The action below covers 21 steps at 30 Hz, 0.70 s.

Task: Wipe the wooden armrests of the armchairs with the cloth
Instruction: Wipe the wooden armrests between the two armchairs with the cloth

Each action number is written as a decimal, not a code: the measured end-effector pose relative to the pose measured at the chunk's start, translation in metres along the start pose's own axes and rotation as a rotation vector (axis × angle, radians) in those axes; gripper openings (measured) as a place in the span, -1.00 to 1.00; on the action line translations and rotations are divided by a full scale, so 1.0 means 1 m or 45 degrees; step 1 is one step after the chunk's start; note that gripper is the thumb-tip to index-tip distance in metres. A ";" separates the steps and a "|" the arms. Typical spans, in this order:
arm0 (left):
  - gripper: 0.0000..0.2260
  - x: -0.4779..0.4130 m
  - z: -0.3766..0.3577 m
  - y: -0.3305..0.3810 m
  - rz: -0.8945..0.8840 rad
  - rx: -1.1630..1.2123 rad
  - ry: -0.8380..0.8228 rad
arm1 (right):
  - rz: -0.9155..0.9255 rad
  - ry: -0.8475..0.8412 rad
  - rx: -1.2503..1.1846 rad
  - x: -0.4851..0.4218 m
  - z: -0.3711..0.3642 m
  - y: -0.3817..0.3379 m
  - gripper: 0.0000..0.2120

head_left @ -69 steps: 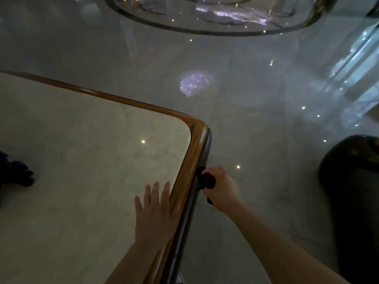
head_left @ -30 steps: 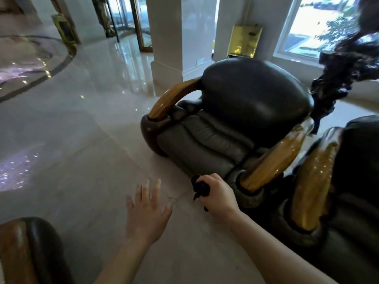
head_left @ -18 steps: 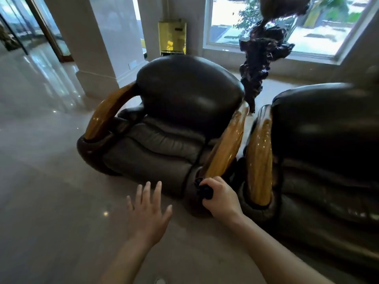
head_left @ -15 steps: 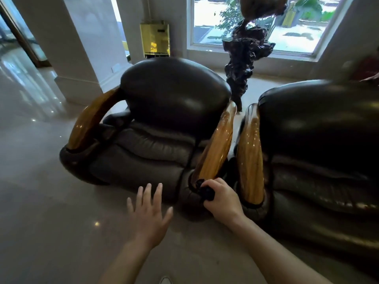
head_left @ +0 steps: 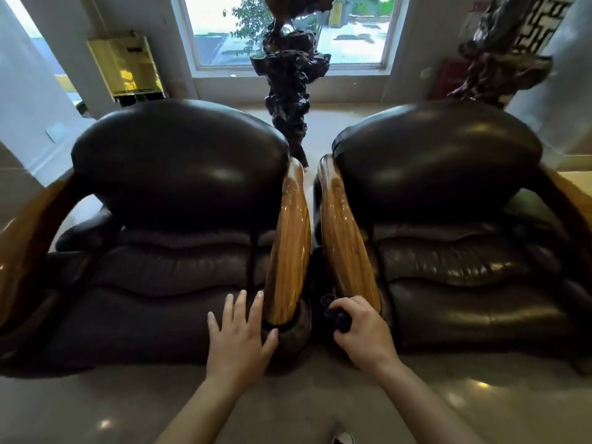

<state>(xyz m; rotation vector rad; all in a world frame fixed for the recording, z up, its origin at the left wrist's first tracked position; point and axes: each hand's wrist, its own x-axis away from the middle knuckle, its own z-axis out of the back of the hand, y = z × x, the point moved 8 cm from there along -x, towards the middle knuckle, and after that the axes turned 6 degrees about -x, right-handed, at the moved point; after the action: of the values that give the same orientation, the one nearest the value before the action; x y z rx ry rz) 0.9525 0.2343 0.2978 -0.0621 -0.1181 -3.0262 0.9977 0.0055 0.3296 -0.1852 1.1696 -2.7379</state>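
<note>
Two dark leather armchairs stand side by side, the left armchair [head_left: 179, 219] and the right armchair [head_left: 448, 219]. Their inner wooden armrests, the left chair's [head_left: 290, 251] and the right chair's [head_left: 347, 245], run next to each other in the middle. Outer wooden armrests show at the far left [head_left: 22, 238] and far right [head_left: 573, 200]. My right hand [head_left: 360, 334] is closed on a small dark cloth [head_left: 336, 317], just in front of the right chair's inner armrest. My left hand [head_left: 238, 338] hovers with fingers spread beside the front end of the left chair's inner armrest.
A dark gnarled wood sculpture [head_left: 290, 78] stands behind the gap between the chairs, before a window [head_left: 224, 30]. Another carved piece [head_left: 499, 56] is at the back right. A brass-coloured box [head_left: 123, 65] sits by a pillar at the left. Polished stone floor [head_left: 96, 411] lies underfoot.
The view has swung from a marble table to the armchairs and centred on the gap between them. Both hands have come up close to the inner armrests; the cloth stays in my right hand.
</note>
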 end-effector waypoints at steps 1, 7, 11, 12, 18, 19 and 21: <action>-0.31 -0.011 -0.005 0.004 -0.017 -0.016 -0.021 | -0.026 0.014 -0.010 -0.007 0.003 0.008 -0.65; -0.31 -0.096 -0.040 0.026 -0.042 -0.038 -0.148 | -0.087 0.034 -0.089 -0.073 0.011 0.054 -0.62; -0.33 -0.168 -0.062 0.042 0.000 -0.026 -0.175 | -0.096 0.037 -0.132 -0.142 0.012 0.087 -0.62; -0.34 -0.185 -0.067 0.045 0.006 -0.019 -0.172 | -0.103 0.031 -0.145 -0.158 0.011 0.096 -0.62; -0.36 -0.276 -0.108 0.069 -0.053 -0.035 -0.156 | -0.108 0.041 -0.188 -0.242 0.004 0.146 -0.58; -0.36 -0.291 -0.115 0.072 -0.074 -0.041 -0.153 | -0.111 0.050 -0.188 -0.256 0.002 0.152 -0.58; -0.36 -0.321 -0.129 0.074 -0.116 -0.040 -0.137 | -0.110 0.082 -0.193 -0.284 -0.002 0.164 -0.57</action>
<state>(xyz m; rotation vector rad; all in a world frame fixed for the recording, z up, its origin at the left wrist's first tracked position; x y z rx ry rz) 1.2748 0.1857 0.1601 -0.2289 -0.0846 -3.1159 1.2911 -0.0499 0.1950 -0.1701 1.4193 -2.7474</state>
